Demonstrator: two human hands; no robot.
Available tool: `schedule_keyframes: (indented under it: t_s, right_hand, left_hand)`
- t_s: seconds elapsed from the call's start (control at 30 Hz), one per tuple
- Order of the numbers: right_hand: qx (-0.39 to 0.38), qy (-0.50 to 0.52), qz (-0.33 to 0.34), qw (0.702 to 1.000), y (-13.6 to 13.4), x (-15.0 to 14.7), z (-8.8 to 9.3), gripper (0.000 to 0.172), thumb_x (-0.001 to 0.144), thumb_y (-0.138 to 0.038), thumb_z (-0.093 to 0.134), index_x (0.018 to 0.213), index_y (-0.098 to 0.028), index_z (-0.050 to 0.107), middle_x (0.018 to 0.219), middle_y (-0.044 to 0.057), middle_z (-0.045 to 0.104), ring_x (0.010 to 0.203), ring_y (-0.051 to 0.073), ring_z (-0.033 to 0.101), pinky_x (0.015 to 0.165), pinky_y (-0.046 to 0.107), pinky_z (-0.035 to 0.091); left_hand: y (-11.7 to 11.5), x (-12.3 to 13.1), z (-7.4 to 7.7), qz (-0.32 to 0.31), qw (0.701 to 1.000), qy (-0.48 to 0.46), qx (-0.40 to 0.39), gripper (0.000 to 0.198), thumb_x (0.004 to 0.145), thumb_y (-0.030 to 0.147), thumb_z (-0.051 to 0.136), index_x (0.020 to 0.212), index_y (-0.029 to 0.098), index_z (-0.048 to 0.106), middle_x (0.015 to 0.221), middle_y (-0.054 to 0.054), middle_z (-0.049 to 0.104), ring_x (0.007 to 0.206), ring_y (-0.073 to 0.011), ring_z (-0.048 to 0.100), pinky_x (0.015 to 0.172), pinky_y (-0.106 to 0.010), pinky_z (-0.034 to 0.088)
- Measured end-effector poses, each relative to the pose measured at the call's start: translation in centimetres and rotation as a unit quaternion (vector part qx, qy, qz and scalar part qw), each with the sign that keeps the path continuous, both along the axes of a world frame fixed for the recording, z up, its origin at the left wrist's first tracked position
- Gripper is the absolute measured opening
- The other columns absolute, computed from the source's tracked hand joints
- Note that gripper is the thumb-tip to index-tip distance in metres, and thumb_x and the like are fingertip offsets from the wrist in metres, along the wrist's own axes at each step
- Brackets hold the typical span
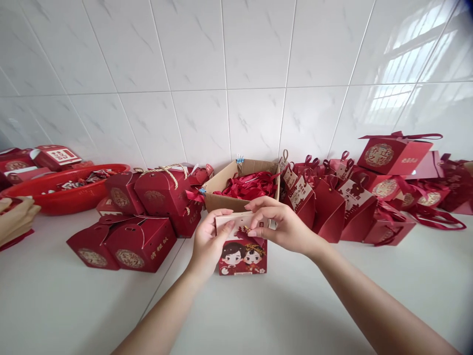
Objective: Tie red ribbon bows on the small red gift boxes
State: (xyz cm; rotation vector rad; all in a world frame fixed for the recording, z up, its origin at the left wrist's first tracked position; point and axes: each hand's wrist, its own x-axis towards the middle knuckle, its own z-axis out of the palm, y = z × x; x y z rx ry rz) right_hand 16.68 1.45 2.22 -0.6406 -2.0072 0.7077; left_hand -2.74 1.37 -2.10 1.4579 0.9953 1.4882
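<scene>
Upright on the white tabletop in front of me is a small red gift box (242, 259) with two cartoon figures and a pale top panel. My left hand (212, 241) grips the box's upper left side, thumb on the front of the pale panel. At the upper right of that panel, my right hand (275, 224) has thumb and forefinger pinched on a dark red ribbon (253, 236). How the ribbon runs through the panel is partly hidden by the fingers. Just behind the hands, a cardboard box (223, 202) holds a heap of red ribbons (253, 185).
Several dark red gift boxes (142, 246), some with rope handles, are stacked left of centre. A red plastic basin (74, 199) of small packets stands farther left, near another person's hand (16, 219). Ribbon-topped boxes (330, 209) crowd the right. A tiled wall (254, 118) rises behind.
</scene>
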Motion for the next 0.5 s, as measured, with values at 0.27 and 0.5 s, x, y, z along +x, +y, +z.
schedule_keyframes:
  t_s: [0.27, 0.5]
  right_hand:
    - [0.042, 0.052, -0.125, 0.99, 1.1, -2.0, -2.6, 0.004, 0.078, -0.019, 0.07, 0.075, -0.021, 0.067, 0.1, 0.006, 0.063, 0.096, 0.019, 0.061, 0.088, 0.037, 0.048]
    - [0.076, 0.092, -0.119, 0.986, 1.3, -2.2, -3.1, 0.009, 0.077, -0.015, 0.07, 0.073, -0.021, 0.066, 0.088, 0.003, 0.065, 0.089, 0.016, 0.062, 0.081, 0.03, 0.05]
  left_hand:
    - [0.6, 0.1, -0.2, 0.083, 0.988, 0.113, 0.071, 0.027, 0.08, 0.043, 0.064, 0.09, 0.017, 0.064, 0.096, -0.007, 0.065, 0.094, -0.0217, 0.061, 0.084, -0.032, 0.046]
    - [0.5, 0.2, -0.1, 0.069, 0.992, 0.095, 0.05, 0.031, 0.081, 0.045, 0.063, 0.092, 0.016, 0.064, 0.091, -0.007, 0.068, 0.09, -0.0216, 0.062, 0.083, -0.033, 0.047]
